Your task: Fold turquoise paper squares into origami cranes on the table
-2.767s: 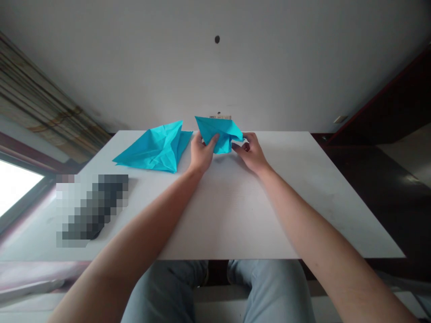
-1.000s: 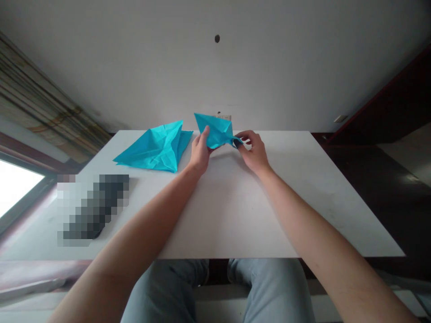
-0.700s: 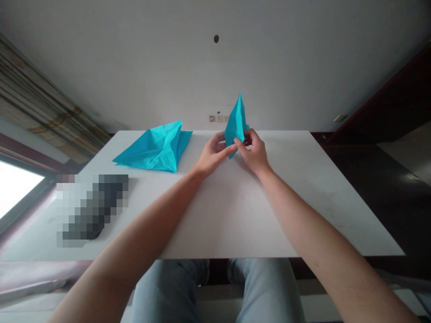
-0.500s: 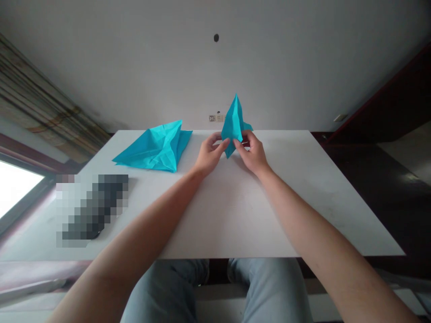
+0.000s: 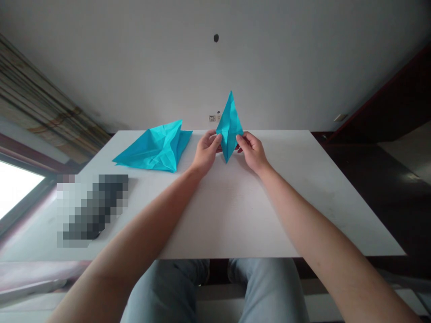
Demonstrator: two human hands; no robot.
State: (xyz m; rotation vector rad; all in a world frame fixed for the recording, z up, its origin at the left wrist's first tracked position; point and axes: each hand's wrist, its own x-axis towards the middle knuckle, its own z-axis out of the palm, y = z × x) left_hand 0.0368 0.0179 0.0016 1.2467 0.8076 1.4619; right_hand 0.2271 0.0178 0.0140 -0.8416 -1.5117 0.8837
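A folded blue paper (image 5: 230, 123), diamond-shaped with a crease down its middle, is held upright above the far part of the table. My left hand (image 5: 207, 150) pinches its left corner, thumb in front and fingers behind. At its right corner, my right hand (image 5: 252, 151) grips the same paper between thumb and fingers. The paper's long point aims up and its short point down. To the left of my hands lies a larger folded blue paper (image 5: 151, 146), creased and partly puffed open, touched by neither hand.
The white table (image 5: 229, 215) reaches back to a grey wall (image 5: 151, 67) with sockets (image 5: 212, 118). On the table's left lies a dark object (image 5: 96, 206), blurred out by pixels. A patterned curtain (image 5: 37, 107) hangs at the left.
The paper in my hands has turned to face me and opened flat into a diamond. Both thumbs have moved apart, from its middle to its side corners.
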